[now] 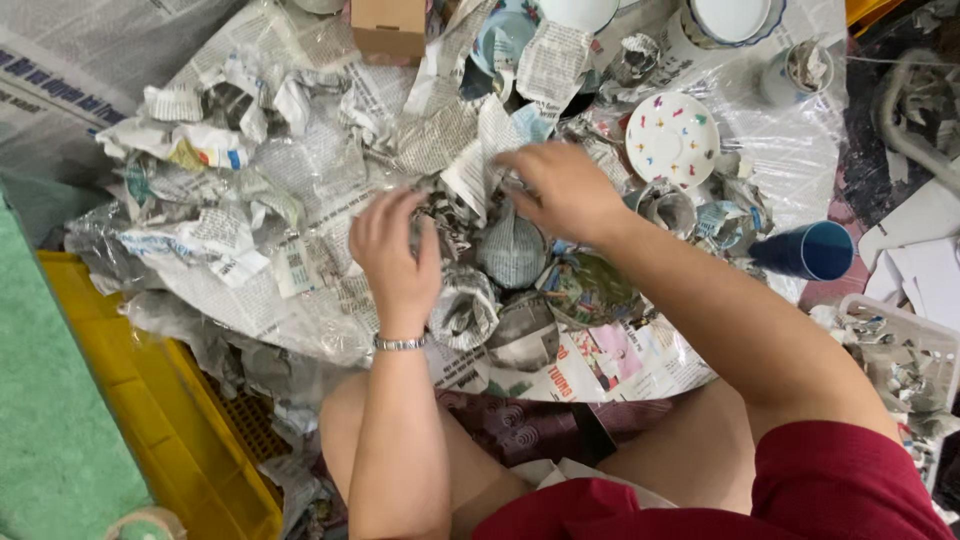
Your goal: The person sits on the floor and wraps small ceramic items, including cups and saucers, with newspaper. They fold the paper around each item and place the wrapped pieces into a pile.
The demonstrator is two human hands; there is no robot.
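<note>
- Here the left hand (395, 255) lies knuckles-up on crumpled newspaper (300, 190), its fingers curled down onto a scrunched wad at about 1 o'clock from the wrist; a metal bracelet (399, 343) circles that wrist.
- The right hand (560, 190) sits at 2 o'clock from the left one, fingers bent and pinching a strip of newsprint (478, 165) at its 9 o'clock edge.
- Between the two hands, slightly toward 6 o'clock, stands a paper-wrapped round bundle (512, 252), close under the right palm.
- At 2 o'clock from the right hand lies a white saucer with coloured marks (672, 140).
- At 4 o'clock, well apart, a blue cup (815, 250) lies on its side.
- At 11 o'clock near the top edge stands a small cardboard box (388, 28).
- At 8 o'clock from the left hand runs a yellow crate (150, 420).
</note>
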